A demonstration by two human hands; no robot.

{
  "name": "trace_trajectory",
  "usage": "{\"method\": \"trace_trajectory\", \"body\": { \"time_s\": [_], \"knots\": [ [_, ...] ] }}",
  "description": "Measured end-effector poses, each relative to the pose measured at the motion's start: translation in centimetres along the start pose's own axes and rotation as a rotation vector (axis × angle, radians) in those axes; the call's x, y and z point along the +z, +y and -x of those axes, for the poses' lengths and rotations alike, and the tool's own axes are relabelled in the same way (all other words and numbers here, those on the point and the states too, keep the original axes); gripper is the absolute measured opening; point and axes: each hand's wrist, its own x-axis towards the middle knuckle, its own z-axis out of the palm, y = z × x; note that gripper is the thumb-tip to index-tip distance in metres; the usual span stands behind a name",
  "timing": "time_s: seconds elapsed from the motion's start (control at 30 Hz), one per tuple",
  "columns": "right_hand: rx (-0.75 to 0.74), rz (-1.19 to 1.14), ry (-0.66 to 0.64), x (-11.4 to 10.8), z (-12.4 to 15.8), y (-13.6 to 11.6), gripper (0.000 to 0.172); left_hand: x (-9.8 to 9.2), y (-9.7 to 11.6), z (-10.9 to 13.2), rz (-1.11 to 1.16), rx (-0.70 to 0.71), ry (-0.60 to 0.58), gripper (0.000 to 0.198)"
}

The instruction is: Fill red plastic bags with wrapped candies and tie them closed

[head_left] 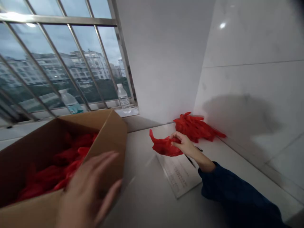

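My right hand (184, 144) reaches out over the white counter and grips a crumpled red glove (163, 146). Just beyond it a pile of red gloves (197, 126) lies against the tiled wall. My left hand (89, 190) is blurred, with fingers spread, at the near side of an open cardboard box (111, 133). It holds nothing. More red gloves (59, 167) fill the box.
A printed sheet of paper (180, 175) lies on the counter under my right forearm, with a dark pen (190, 160) on it. Two plastic water bottles (123, 98) (70, 101) stand on the sill of the barred window (59, 63).
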Motion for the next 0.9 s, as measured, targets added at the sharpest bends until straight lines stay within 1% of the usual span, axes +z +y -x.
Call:
{"method": "trace_trajectory", "body": {
  "time_s": [0.03,0.07,0.1,0.17,0.23,0.3,0.4,0.47,0.53,0.57,0.63,0.67,0.73,0.83,0.9],
  "knots": [
    [-0.014,-0.021,-0.029,0.7,0.3,-0.3,0.016,2.0,1.2,-0.3,0.017,0.096,-0.055,0.047],
    [-0.024,-0.031,-0.056,1.5,0.7,-0.6,0.018,4.3,2.1,-0.8,0.064,0.125,-0.138,0.04],
    [-0.032,-0.03,-0.08,2.1,1.1,-0.7,0.019,6.7,2.8,-1.3,0.109,0.12,-0.174,0.035],
    [-0.039,0.003,-0.111,3.1,2.1,-0.5,0.02,11.2,3.3,-2.1,0.121,0.069,-0.203,0.03],
    [-0.037,0.054,-0.117,3.7,3.3,0.1,0.021,14.4,3.0,-2.4,0.064,0.042,-0.312,0.03],
    [-0.028,0.099,-0.1,3.9,4.4,0.7,0.021,16.2,2.4,-2.4,0.048,0.047,-0.396,0.029],
    [-0.011,0.133,-0.059,3.9,5.8,1.0,0.018,17.2,1.6,-1.8,0.066,0.036,-0.436,0.022],
    [-0.032,0.156,-0.057,3.9,6.3,0.7,0.017,17.5,1.3,-1.5,0.085,0.002,-0.423,0.013],
    [-0.084,0.207,-0.071,4.1,6.5,0.3,0.023,17.8,1.1,-1.1,0.116,-0.033,-0.393,0.007],
    [-0.114,0.244,-0.072,4.2,6.5,0.1,0.022,17.9,0.9,-0.9,0.136,-0.048,-0.375,0.006],
    [-0.157,0.316,-0.062,4.3,6.4,-0.1,0.009,18.0,0.6,-0.4,0.182,-0.075,-0.335,0.007],
    [-0.17,0.343,-0.052,4.2,6.3,0.0,0.006,18.0,0.3,-0.1,0.205,-0.09,-0.311,0.01],
    [-0.176,0.382,-0.024,3.5,6.2,0.3,0.011,17.9,-0.6,0.6,0.248,-0.137,-0.251,0.017],
    [-0.134,0.425,0.046,1.5,6.3,1.1,0.009,17.6,-2.4,1.3,0.282,-0.247,-0.134,0.026],
    [-0.086,0.428,0.06,0.2,6.4,1.5,0.008,17.3,-3.4,1.7,0.291,-0.312,-0.078,0.028]
  ]
}}
